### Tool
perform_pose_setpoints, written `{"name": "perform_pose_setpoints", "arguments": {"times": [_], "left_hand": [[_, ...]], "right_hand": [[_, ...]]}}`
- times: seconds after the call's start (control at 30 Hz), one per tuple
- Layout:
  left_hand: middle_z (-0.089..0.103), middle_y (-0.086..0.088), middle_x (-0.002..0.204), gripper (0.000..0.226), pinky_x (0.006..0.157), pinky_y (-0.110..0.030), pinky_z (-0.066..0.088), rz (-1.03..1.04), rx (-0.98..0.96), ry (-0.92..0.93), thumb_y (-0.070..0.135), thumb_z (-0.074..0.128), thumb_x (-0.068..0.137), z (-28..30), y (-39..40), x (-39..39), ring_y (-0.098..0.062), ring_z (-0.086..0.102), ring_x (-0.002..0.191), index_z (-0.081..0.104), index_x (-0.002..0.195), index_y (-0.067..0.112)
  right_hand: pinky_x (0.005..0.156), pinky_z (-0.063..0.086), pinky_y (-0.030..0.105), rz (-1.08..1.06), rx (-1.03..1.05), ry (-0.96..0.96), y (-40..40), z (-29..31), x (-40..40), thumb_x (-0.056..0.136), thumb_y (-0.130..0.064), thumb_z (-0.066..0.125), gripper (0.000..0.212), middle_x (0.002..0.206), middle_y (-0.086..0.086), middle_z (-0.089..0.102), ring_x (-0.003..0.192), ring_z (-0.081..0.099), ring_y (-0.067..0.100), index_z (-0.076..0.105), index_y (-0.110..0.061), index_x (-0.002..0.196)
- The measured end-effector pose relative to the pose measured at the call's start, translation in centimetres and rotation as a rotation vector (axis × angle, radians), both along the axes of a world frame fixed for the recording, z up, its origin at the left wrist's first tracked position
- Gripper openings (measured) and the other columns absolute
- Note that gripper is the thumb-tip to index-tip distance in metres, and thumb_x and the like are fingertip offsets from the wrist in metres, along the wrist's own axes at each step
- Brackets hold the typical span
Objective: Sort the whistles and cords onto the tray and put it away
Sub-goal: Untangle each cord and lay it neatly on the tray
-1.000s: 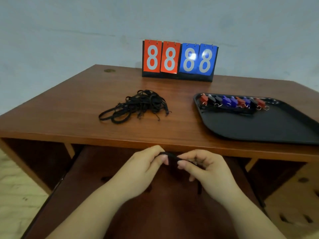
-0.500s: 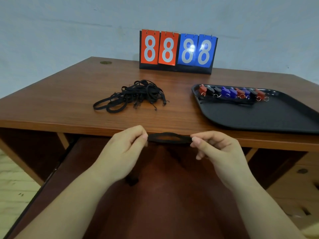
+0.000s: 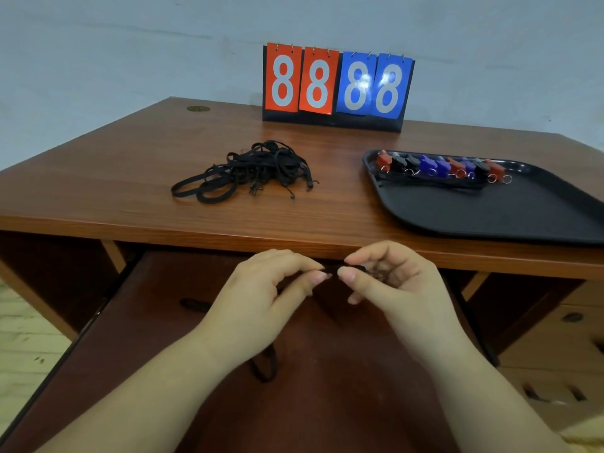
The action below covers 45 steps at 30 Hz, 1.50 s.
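Note:
A black cord [image 3: 333, 270] is pinched between my left hand [image 3: 261, 289] and my right hand [image 3: 389, 279], just in front of the table's front edge; a loop of it hangs below my left wrist. A tangled pile of black cords [image 3: 248, 173] lies on the middle of the table. At the right sits a black tray [image 3: 490, 217]. Along its far edge runs a row of several red, black and blue whistles [image 3: 441, 166], with straightened cords [image 3: 431, 184] laid just in front of them.
A flip scoreboard [image 3: 336, 86] showing 8888 stands at the back of the wooden table [image 3: 114, 178]. Below my hands a dark pull-out shelf [image 3: 294, 403] extends toward me. Drawers [image 3: 562, 338] sit under the table at the right.
My hands, which held the cord stretched apart half a second ago, have come back together, bunching the cord between the fingertips.

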<state>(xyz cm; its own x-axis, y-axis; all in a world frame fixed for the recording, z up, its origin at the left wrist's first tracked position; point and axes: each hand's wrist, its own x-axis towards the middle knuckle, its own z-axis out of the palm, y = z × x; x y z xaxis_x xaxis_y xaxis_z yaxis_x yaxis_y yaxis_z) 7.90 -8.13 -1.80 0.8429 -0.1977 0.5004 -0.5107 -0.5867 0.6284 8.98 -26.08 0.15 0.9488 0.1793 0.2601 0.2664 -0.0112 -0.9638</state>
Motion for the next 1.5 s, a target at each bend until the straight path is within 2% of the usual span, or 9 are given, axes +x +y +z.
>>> {"name": "perform_pose_setpoints", "arguments": {"times": [0.1,0.3,0.43,0.63,0.93,1.07,1.13,1.33,1.5], "left_hand": [[0.065,0.019,0.088,0.012,0.077,-0.012,0.045,-0.010,-0.023,0.058,0.041,0.053,0.088,0.0,0.1,0.0,0.000,0.062,0.088,0.065,0.087,0.043],[0.067,0.017,0.085,0.033,0.072,-0.009,0.043,0.000,0.174,0.078,0.055,0.045,0.083,-0.6,0.3,0.1,0.001,0.059,0.089,0.069,0.096,0.037],[0.062,0.027,0.105,0.049,0.088,-0.007,0.041,0.028,0.063,0.112,0.064,0.050,0.076,-0.4,-0.1,-0.3,0.008,0.054,0.106,0.057,0.120,0.043],[0.070,0.022,0.086,0.013,0.076,-0.020,0.051,0.047,-0.137,0.155,0.036,0.069,0.078,-0.1,-0.7,-0.6,-0.002,0.065,0.085,0.071,0.089,0.042],[0.070,0.017,0.081,0.010,0.072,-0.015,0.049,-0.002,-0.179,0.254,0.030,0.066,0.083,0.0,-0.8,-0.5,-0.003,0.064,0.079,0.073,0.089,0.034],[0.072,0.006,0.084,0.009,0.077,-0.023,0.052,0.023,-0.404,0.354,0.025,0.065,0.083,0.0,-1.0,-0.2,-0.010,0.065,0.082,0.074,0.084,0.029],[0.071,0.003,0.091,0.009,0.082,-0.025,0.052,0.053,-0.473,0.356,0.025,0.067,0.080,0.1,-1.0,-0.1,-0.014,0.065,0.089,0.075,0.082,0.028],[0.069,0.014,0.076,0.014,0.067,-0.014,0.045,0.017,-0.742,0.440,0.029,0.061,0.078,0.7,-1.4,-0.2,0.005,0.058,0.068,0.074,0.076,0.027],[0.073,0.001,0.089,0.020,0.083,-0.027,0.054,-0.127,-1.144,0.604,0.025,0.050,0.085,1.2,-1.0,0.3,-0.013,0.067,0.094,0.068,0.079,0.020]], "right_hand": [[0.057,0.051,0.015,-0.045,0.042,0.012,-0.1,-0.2,0.2,0.067,-0.011,0.074,0.013,0.066,-0.002,0.068,0.058,0.063,0.010,0.073,-0.021,0.076],[0.066,0.055,0.022,-0.054,0.131,0.043,-0.3,-0.5,0.6,0.072,-0.008,0.070,0.017,0.069,0.001,0.070,0.067,0.067,0.009,0.074,-0.019,0.084],[0.068,0.056,0.023,-0.018,0.069,0.034,-0.3,-0.4,0.4,0.073,-0.004,0.071,0.021,0.071,0.003,0.071,0.068,0.067,0.012,0.070,-0.016,0.089],[0.066,0.053,0.019,0.017,0.023,0.022,0.3,-0.6,0.0,0.073,-0.003,0.073,0.021,0.071,0.002,0.073,0.064,0.064,0.008,0.067,-0.016,0.088],[0.065,0.053,0.019,0.029,0.119,0.049,0.6,-0.9,-0.1,0.064,-0.015,0.073,0.031,0.074,0.004,0.073,0.067,0.067,0.011,0.064,-0.013,0.093],[0.077,0.052,0.020,0.049,-0.001,0.069,0.6,-1.1,0.0,0.061,-0.029,0.073,0.044,0.096,-0.004,0.073,0.088,0.068,0.008,0.062,-0.021,0.103],[0.081,0.053,0.022,0.094,-0.116,0.093,0.9,-1.5,-0.2,0.062,-0.033,0.072,0.042,0.092,-0.005,0.073,0.089,0.068,0.009,0.062,-0.025,0.103],[0.070,0.058,0.026,0.185,0.136,0.281,1.1,-1.6,0.0,0.067,-0.019,0.066,0.023,0.068,0.007,0.070,0.066,0.070,0.017,0.065,-0.011,0.089],[0.058,0.052,0.023,0.194,0.090,0.266,0.8,-1.4,0.4,0.073,-0.026,0.062,0.023,0.065,0.000,0.065,0.050,0.053,0.006,0.074,-0.014,0.088]]}}
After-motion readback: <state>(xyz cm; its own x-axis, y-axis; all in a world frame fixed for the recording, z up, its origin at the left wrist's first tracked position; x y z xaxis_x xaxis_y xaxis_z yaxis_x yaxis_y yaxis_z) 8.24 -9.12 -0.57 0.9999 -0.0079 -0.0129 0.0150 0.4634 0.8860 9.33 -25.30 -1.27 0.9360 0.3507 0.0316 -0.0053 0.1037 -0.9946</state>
